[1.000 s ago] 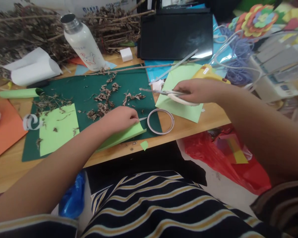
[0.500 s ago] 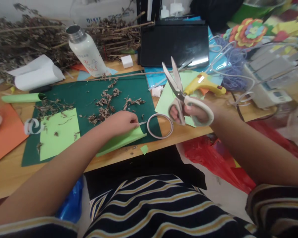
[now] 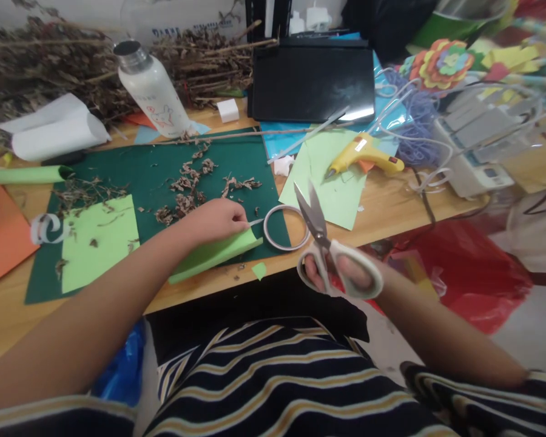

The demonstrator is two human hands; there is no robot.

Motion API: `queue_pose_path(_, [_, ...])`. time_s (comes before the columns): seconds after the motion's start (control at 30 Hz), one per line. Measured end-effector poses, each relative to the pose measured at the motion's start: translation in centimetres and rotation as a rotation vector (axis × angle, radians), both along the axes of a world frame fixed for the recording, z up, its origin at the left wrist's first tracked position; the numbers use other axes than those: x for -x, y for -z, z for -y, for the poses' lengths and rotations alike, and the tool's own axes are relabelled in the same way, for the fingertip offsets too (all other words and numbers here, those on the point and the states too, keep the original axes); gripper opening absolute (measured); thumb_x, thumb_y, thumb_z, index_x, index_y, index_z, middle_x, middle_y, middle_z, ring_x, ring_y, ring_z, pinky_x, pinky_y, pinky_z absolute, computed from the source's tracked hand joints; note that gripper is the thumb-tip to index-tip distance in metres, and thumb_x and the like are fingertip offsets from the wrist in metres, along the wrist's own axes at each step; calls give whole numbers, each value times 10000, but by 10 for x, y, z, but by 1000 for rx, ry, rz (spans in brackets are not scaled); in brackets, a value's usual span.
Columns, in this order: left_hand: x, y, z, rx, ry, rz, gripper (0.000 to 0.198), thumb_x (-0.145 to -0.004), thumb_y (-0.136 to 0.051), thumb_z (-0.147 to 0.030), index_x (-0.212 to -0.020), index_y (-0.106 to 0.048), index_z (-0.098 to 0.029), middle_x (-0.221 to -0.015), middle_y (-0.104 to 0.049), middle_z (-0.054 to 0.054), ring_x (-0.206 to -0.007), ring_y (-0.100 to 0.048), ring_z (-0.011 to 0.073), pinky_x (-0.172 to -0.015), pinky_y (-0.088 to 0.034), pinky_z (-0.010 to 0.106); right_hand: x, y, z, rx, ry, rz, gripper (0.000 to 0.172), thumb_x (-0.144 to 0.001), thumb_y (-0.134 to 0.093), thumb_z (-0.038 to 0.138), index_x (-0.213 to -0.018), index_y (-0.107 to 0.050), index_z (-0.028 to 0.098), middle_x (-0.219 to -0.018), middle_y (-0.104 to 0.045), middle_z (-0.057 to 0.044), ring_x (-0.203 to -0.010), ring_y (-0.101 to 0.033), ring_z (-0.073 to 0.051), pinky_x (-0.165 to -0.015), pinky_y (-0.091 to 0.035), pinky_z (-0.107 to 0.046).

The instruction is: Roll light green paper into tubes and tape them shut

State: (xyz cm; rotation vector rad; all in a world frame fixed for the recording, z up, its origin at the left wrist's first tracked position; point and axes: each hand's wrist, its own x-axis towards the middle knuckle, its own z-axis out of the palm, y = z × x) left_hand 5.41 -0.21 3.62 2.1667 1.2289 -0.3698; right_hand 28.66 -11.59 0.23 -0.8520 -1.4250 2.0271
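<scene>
My left hand (image 3: 225, 220) is closed at the edge of a light green sheet of paper (image 3: 218, 252), which curls up at its right end. Between its fingertips is the free end of a narrow tape, stretching to a thin roll of tape (image 3: 267, 233) that lies on its side to the right. In my right hand (image 3: 341, 271) is a pair of white-handled scissors (image 3: 317, 227). Fingers sit in the handle loops, and the blades are parted, pointing up and away. The scissors are just right of the roll, above the table's front edge.
A green cutting mat (image 3: 113, 161) carries dried leaves (image 3: 186, 188) and another green sheet (image 3: 102, 258). Behind stand a white bottle (image 3: 152, 94) and a black tablet-like panel (image 3: 313, 82). A yellow glue gun (image 3: 364, 153) lies on pale green paper, near a power strip (image 3: 471, 158).
My right hand has brought the scissors down and slightly left, toward the front edge. My left hand keeps its hold beside the roll. The whole view has shifted a little.
</scene>
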Motion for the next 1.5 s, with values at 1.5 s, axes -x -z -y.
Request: queue_pose_path(1.5, [-1, -27, 37, 183, -59, 45, 278, -757, -411, -395, -744, -616, -208, -705, -632, -24, -651, -547, 129, -592, -374, 221, 57, 56, 61, -48, 131, 228, 419, -705, -495, 583, -679, -457, 167, -595, -464, 18, -541, -392, -90, -508, -337, -214])
